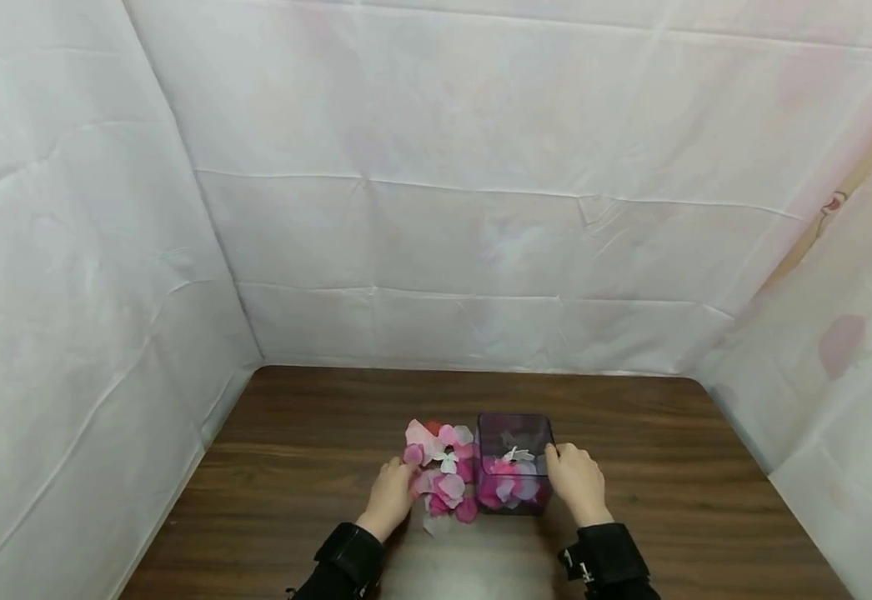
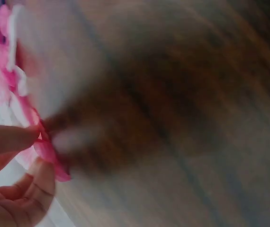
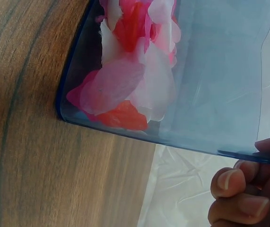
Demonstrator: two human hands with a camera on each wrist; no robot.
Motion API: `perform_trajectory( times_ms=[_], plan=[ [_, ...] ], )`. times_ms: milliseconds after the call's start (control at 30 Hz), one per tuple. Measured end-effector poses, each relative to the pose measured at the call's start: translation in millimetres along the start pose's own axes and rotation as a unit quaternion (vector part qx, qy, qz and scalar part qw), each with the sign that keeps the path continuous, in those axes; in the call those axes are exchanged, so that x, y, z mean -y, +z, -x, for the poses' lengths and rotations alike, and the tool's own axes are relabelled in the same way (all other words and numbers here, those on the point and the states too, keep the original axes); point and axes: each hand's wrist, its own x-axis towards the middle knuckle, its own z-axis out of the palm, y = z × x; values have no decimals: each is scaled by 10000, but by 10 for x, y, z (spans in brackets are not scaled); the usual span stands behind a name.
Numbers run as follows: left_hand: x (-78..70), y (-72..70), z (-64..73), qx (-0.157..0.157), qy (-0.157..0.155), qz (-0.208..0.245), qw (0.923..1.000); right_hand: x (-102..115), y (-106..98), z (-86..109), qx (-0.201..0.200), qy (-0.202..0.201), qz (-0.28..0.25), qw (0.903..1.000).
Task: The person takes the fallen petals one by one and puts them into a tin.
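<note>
The loose petals [image 1: 451,487] lie at nine o'clock of our translucent plastic box [image 1: 526,429], which holds others. Our left hand [image 1: 388,497], at the pile's nine o'clock, pinches a pink petal [image 2: 55,163]; our right hand [image 1: 577,482], at the box's three o'clock, pinches its rim. We seem to be gathering petals; the next move calls for a clean lift and a steady box on the wood-grain tabletop [image 1: 293,450].

The count gives one left hand [image 1: 391,492], one right hand [image 1: 577,482], two cuffs [image 1: 353,552], one box [image 1: 494,432], one table [image 1: 278,467], three cloth walls [image 1: 473,242]. Petals [image 1: 448,486] form two groups; overlap prevents counting single petals.
</note>
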Motion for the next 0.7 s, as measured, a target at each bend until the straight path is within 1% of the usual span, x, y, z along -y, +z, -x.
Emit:
perform_trajectory(
  times_ms=[67, 133, 267, 333, 400, 467, 567, 633, 700],
  plan=[
    [11, 13, 6, -106, 74, 169, 9998, 10, -6, -5, 4, -40, -9, 10000],
    [14, 13, 13, -148, 129, 321, 9993, 16, -11, -6, 28, -16, 1, 10000],
    [24, -3, 37, -31, 186, 545, 9983, 9, -13, 0, 41, 34, 16, 10000],
    [33, -12, 44, 18, 195, 548, 9983, 8, -10, 6, 53, 26, 1, 10000],
    [35, -30, 34, -65, 235, 457, 9987, 6, -8, 5, 50, -15, -3, 10000],
    [23, -64, 2, -205, 217, 387, 9988, 5, -7, 2, 43, -12, 0, 10000],
    [-24, -149, -86, -456, 180, 301, 9983, 4, -9, -5, 21, 15, -14, 10000],
    [-88, -230, -157, -494, 97, 370, 9980, 5, -12, -8, 26, 45, -21, 10000],
    [-168, -310, -233, -463, 145, 432, 9979, 4, -13, -11, 23, 52, -28, 10000]
  ],
)
